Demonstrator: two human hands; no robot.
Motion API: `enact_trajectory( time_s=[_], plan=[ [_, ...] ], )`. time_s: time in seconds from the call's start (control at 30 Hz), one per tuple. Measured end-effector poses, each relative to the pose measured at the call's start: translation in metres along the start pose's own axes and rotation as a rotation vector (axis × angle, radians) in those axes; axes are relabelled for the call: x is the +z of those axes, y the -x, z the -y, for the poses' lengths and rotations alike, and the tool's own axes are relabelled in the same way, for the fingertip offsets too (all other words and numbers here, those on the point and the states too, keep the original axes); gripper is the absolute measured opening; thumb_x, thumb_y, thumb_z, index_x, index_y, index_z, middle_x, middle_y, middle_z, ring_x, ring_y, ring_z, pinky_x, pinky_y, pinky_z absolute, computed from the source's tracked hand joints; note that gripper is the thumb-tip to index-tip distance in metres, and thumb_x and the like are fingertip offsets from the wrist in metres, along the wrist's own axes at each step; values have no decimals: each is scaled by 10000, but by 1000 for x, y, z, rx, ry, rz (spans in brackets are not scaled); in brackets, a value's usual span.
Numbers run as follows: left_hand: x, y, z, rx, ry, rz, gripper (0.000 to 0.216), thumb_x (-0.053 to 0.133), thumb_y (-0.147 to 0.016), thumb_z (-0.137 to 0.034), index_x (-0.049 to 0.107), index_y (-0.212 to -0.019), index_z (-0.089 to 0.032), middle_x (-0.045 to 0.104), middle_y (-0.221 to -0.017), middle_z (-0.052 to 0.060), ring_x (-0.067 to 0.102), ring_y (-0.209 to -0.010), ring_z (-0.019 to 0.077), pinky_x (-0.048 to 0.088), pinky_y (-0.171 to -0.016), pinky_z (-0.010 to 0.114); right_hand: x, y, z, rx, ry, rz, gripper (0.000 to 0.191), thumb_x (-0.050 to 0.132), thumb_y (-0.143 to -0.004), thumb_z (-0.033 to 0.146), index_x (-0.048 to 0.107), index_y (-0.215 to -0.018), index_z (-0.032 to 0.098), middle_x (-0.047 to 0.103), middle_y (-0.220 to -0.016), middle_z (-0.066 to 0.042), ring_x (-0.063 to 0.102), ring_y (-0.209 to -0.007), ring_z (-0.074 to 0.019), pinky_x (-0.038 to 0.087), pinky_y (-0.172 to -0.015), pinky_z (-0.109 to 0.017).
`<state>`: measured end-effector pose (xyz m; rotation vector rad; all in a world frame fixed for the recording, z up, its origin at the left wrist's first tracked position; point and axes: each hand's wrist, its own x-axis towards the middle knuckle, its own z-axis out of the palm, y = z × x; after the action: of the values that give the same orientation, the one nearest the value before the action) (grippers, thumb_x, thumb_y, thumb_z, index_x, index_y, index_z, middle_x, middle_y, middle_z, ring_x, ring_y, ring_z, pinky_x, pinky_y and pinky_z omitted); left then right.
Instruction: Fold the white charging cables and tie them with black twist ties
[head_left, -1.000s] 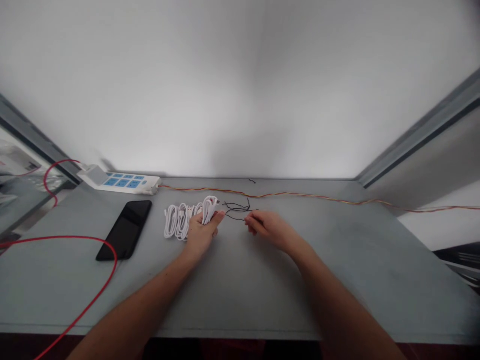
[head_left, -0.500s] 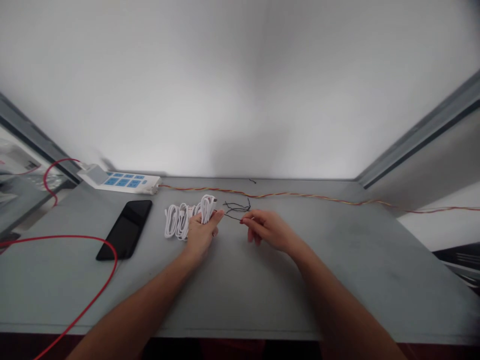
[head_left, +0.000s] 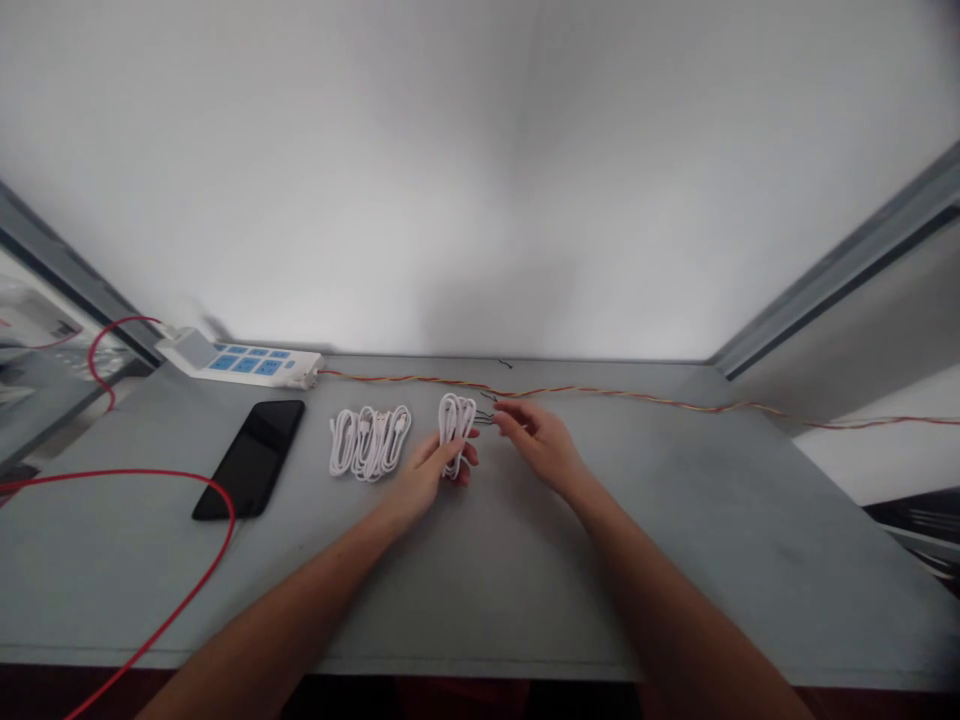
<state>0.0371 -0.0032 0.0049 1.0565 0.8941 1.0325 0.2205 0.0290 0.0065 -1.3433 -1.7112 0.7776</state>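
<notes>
My left hand (head_left: 427, 475) is closed around a coiled white cable (head_left: 456, 415), holding it upright just over the table. Beside it on the left, several more coiled white cables (head_left: 369, 442) lie in a row. My right hand (head_left: 541, 442) reaches to the thin black twist ties (head_left: 484, 418) lying to the right of the held coil. Its thumb and forefinger are a little apart at the ends of the ties, and its palm faces away from me.
A black phone (head_left: 251, 460) lies at the left, with a red cable (head_left: 172, 473) looping over its lower end. Behind it is a white power strip (head_left: 304, 366). A twisted red-yellow wire (head_left: 600, 390) runs along the back of the grey table (head_left: 720, 520). A short black scrap (head_left: 505, 364) lies by the wall.
My left hand has moved right with the white coil, away from the row. My right hand has drawn the twist tie away from the coil and moved up to the other ties.
</notes>
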Motion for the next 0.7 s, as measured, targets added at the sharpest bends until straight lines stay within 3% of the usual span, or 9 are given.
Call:
enact_trajectory(
  time_s=[0.1, 0.23, 0.37, 0.53, 0.7],
  plan=[
    [-3, -2, 4, 4, -16, 54, 342, 541, -820, -427, 667, -952, -137, 650, -843, 66, 572, -660, 146, 419, -631, 267, 11, 6, 13, -11, -175, 161, 287, 539, -844, 383, 680, -971, 168, 719, -907, -73, 649, -794, -177, 499, -682, -288],
    [-5, -5, 7, -1, -12, 96, 379, 522, -824, -465, 687, -916, -136, 665, -789, 79, 596, -708, 189, 436, -687, 295, 17, 9, 16, 12, -260, 162, 270, 556, -831, 368, 693, -966, 178, 710, -873, -57, 631, -724, -158, 500, -635, -277],
    [-5, -4, 9, 13, -134, 35, 321, 559, -814, -449, 709, -821, -165, 642, -725, 42, 562, -714, 175, 419, -700, 277, 19, 9, 11, 47, -360, 177, 303, 572, -807, 406, 705, -973, 190, 697, -902, -59, 634, -721, -162, 525, -641, -295],
    [-4, -4, 4, 84, -334, 10, 331, 566, -804, -463, 718, -826, -171, 574, -641, 3, 467, -608, 141, 359, -580, 244, 17, 10, 14, -19, -200, 97, 267, 585, -799, 383, 710, -960, 210, 675, -944, -72, 628, -832, -182, 508, -653, -276],
    [-4, -6, 0, 125, -352, 13, 324, 585, -793, -442, 722, -855, -155, 597, -645, 12, 479, -593, 135, 374, -568, 237, 12, 13, 18, -64, -69, 154, 280, 609, -788, 345, 690, -1009, 194, 647, -840, -42, 592, -692, -136, 471, -594, -240]
  ],
)
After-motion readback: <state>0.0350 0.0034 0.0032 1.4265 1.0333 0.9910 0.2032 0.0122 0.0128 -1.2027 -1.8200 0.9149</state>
